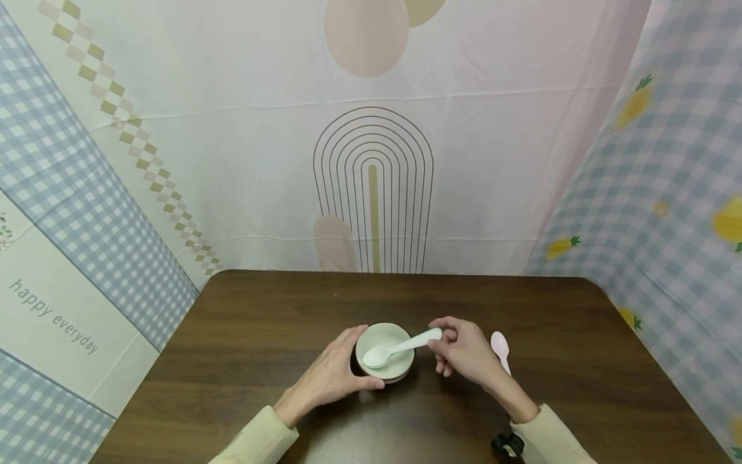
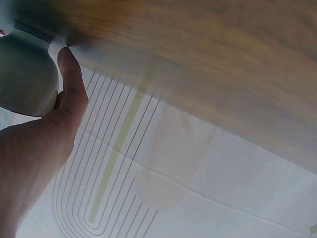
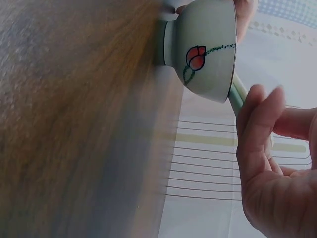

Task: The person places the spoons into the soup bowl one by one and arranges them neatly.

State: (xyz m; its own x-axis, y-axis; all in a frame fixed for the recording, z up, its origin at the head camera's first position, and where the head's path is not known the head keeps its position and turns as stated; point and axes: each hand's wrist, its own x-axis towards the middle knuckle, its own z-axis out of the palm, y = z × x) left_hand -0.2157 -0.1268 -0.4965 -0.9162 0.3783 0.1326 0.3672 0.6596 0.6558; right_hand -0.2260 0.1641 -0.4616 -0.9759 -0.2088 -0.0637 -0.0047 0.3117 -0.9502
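Note:
A small pale bowl [image 1: 382, 333] stands on the table, and a red flower with a dotted green line shows on its outer wall [image 3: 213, 37] in the right wrist view. My left hand [image 1: 329, 372] grips the bowl from its left side, thumb at the near side and fingers at the far side. A pale green spoon [image 1: 410, 343] slants over the rim, its head inside the bowl. The end of its handle is pinched by my right hand [image 1: 468, 353], to the right of the bowl. Beside that hand lies a pale pink spoon [image 1: 499, 344], partly hidden by the wrist.
The dark brown wooden table [image 1: 261, 322] has rounded far corners. Behind it hangs a pale patterned cloth [image 1: 261, 174], with checked cloths at both sides. A small black object [image 1: 507, 444] sits by the right sleeve.

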